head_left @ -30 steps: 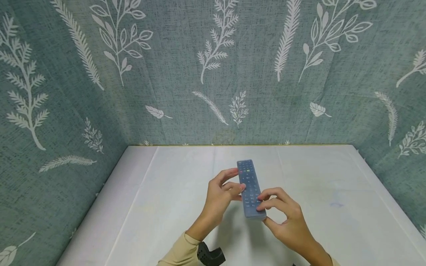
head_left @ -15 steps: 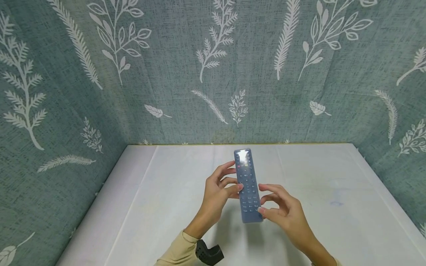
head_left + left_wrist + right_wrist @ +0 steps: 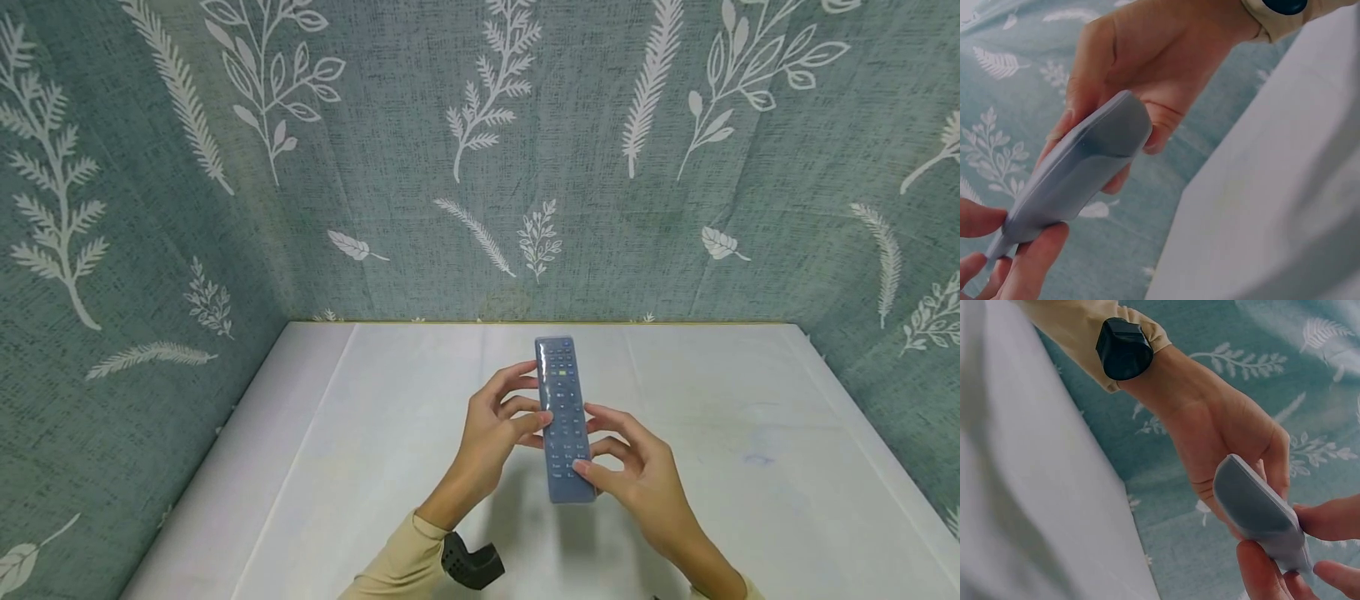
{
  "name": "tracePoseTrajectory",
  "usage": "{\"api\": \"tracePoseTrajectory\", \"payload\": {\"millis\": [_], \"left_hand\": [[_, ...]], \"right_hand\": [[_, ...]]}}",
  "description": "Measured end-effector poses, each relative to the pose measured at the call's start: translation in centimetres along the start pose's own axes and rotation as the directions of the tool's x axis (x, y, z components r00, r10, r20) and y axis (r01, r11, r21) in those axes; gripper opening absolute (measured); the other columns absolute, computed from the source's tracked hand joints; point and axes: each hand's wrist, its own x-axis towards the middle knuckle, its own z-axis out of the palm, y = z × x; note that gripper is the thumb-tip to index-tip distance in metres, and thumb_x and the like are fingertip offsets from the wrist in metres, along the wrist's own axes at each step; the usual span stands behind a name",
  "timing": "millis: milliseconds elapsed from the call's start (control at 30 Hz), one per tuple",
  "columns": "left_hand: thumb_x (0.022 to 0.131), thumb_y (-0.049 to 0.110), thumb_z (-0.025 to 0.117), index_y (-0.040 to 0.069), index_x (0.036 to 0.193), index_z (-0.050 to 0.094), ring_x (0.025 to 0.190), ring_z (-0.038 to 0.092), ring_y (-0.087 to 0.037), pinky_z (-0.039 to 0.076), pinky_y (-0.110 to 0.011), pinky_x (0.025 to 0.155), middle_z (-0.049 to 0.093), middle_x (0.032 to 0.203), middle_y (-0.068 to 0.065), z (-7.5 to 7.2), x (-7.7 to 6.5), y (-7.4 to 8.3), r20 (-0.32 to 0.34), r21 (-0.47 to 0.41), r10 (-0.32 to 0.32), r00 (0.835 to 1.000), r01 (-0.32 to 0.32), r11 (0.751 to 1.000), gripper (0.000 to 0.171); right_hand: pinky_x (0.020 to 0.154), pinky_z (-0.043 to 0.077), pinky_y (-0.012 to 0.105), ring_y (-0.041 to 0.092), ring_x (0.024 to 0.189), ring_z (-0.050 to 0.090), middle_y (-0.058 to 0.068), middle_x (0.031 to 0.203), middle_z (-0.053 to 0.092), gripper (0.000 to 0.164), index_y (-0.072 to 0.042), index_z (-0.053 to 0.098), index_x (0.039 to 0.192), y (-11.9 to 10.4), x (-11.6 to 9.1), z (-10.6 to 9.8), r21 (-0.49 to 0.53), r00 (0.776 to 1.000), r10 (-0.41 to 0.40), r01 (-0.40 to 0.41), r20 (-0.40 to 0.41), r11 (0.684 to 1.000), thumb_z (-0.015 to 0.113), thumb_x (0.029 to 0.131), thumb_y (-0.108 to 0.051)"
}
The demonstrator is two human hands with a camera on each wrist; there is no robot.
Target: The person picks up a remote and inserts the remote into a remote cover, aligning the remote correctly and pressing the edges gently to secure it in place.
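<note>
A slim blue-grey remote control (image 3: 564,433) is held above the table, its button face towards the head camera and its long side tilted slightly. My left hand (image 3: 489,435) grips its left edge, thumb on the front and fingers spread along the side and behind. At the lower right edge, my right hand (image 3: 643,479) pinches it, thumb over the bottom buttons, fingers around the side. The left wrist view gives the plain rounded back of the remote control (image 3: 1082,165) between both hands. From the right wrist, the smooth end of the remote control (image 3: 1250,500) shows.
Below the hands lies a white tabletop (image 3: 375,467) bearing soft shadows. Green-grey fabric (image 3: 405,267) with white leaf prints rises behind it and along both sides. A dark wrist device (image 3: 472,564) sits by the left sleeve (image 3: 408,560).
My right fingers have gone from the remote control's front buttons to its right edge, with the thumb now on the front. The remote control has risen a little and its face has tilted.
</note>
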Motion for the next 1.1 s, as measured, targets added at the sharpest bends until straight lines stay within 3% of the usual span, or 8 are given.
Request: {"api": "tracePoseTrajectory", "payload": {"millis": [400,633,1100], "left_hand": [[0.081,-0.006,0.067,0.013,0.131,0.054,0.091,0.063,-0.023,0.059,-0.039,0.064,0.05,0.119,-0.015,-0.2,0.3,-0.2,0.027,0.021,0.002,1.0,-0.003,1.0,0.055],[0.08,-0.002,0.069,0.013,0.129,0.056,0.091,0.062,-0.023,0.059,-0.038,0.065,0.054,0.117,-0.013,-0.4,0.5,-0.7,0.016,0.099,0.0,1.0,-0.001,0.995,0.053],[0.079,-0.003,0.071,0.011,0.129,0.056,0.088,0.062,-0.021,0.058,-0.039,0.063,0.055,0.115,-0.011,-0.7,1.0,-1.8,0.004,0.13,-0.014,1.0,0.014,0.991,0.055]], "right_hand": [[0.052,0.057,0.041,0.022,0.082,0.063,0.017,0.117,0.048,0.058,-0.003,0.05,0.132,0.1,0.6,0.0,-0.027,0.999,0.047,-0.047,-0.011,0.999,0.073,0.079,0.003],[0.053,0.057,0.041,0.019,0.08,0.063,0.019,0.117,0.049,0.056,-0.003,0.051,0.131,0.5,0.8,-0.1,-0.031,0.998,0.059,-0.06,-0.011,0.998,0.073,0.08,0.001],[0.051,0.056,0.037,0.016,0.079,0.063,0.021,0.119,0.05,0.056,0.001,0.051,0.13,1.6,1.0,-0.1,-0.03,0.993,0.112,-0.113,-0.019,0.993,0.073,0.079,0.002]]}}
